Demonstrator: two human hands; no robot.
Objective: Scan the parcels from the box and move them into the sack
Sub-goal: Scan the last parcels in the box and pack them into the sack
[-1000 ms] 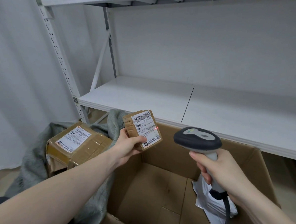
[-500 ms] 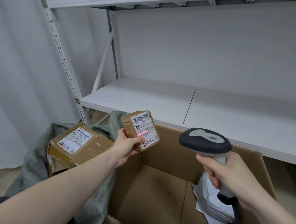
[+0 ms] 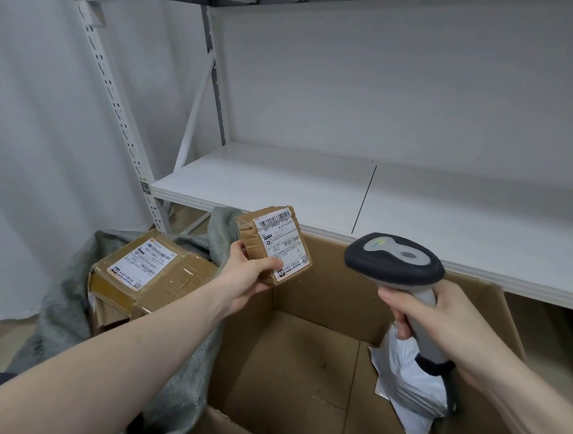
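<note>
- The left hand (image 3: pixel 248 279) grips a small brown parcel (image 3: pixel 275 246), thumb pressed across the lower edge of its label and fingers curled behind, and holds it up above the near-left corner of the box (image 3: pixel 319 342).
- The label side is tilted up toward the scanner (image 3: pixel 393 260), which reads as deliberate: the barcodes sit in the open where a beam can reach them, and the thumb stays below the upper barcode.
- The right hand (image 3: pixel 432 318) wraps round the scanner's grey handle with the dark head aimed leftward at the parcel; the two are near but apart. No red line shows on the label at this instant.
- A larger taped parcel (image 3: pixel 148 275) already lies in the mouth of the grey sack (image 3: pixel 63 314), just left of the box, so the drop-off point is a short swing away from the left hand.
- Down in the box, a white poly mailer (image 3: pixel 405 377) leans in the right corner, partly behind the scanner hand; by my reading it waits its turn.
- A white shelf (image 3: pixel 276 180) runs behind it all.
- My call: scanning step in hand, sack next.
</note>
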